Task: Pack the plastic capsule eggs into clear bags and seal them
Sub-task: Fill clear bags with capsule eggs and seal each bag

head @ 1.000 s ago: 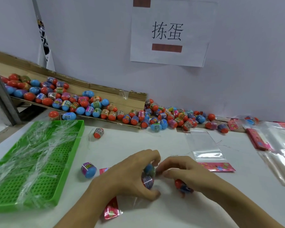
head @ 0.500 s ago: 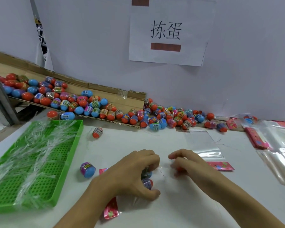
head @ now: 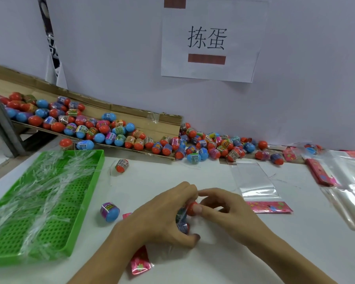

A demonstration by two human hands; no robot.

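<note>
At lower centre of the frame, I am gripping a part-filled clear bag [head: 182, 222] in the curled left hand [head: 164, 218] to keep its mouth open, while the right hand [head: 223, 210] is pinching an orange capsule egg [head: 191, 208] at that mouth for insertion.

White table [head: 223, 269] with green tray [head: 84, 203], loose capsule eggs [head: 205, 146], empty clear bag [head: 254, 181], cardboard ramp [head: 143, 121]

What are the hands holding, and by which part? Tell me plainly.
The left hand grips a clear bag with eggs inside, fingers curled round it. The right hand pinches a red-capped egg at its cap.
</note>
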